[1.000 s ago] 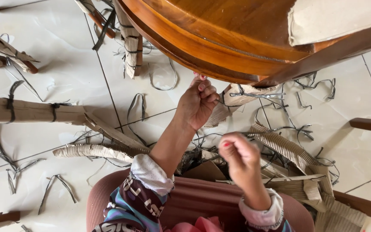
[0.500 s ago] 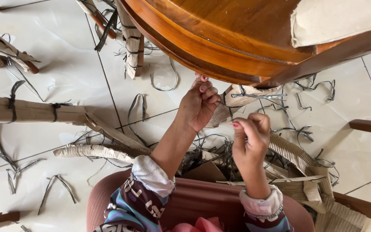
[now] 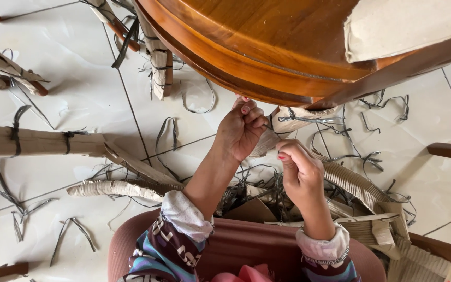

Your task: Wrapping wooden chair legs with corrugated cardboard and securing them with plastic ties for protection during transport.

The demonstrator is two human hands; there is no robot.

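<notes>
The left hand (image 3: 241, 130) is raised just under the rim of the round wooden table (image 3: 267, 47), fingers curled into a tight grip, pressed together on the paper wrap (image 3: 288, 119) that hangs from the table's underside. The thumb and bent fingers hide the exact point of contact, but the wrap's crumpled end runs straight out of the fist to the right.

The right hand (image 3: 299, 169) is lower and just beside it, fingers bunched, thumb and forefinger pinching a thin grey strap (image 3: 275, 183) that trails down toward the floor. The two hands are near each other but not touching. Both sleeves are patterned with pale cuffs.

Below the hands lies a heap of torn corrugated cardboard (image 3: 353, 183) and loose straps, spread over the white tiled floor (image 3: 69, 94). More cut straps curl on the tiles to the right and left. A long paper-wrapped leg (image 3: 37, 141), bound with dark straps, lies across the left of the floor, with a peeled strip of wrapping beside it. Another wrapped leg (image 3: 157, 57) stands under the table's left edge. A sheet of pale cardboard (image 3: 408, 23) rests on the table top at upper right. A maroon stool (image 3: 246, 245) sits at the bottom edge, under the arms.
</notes>
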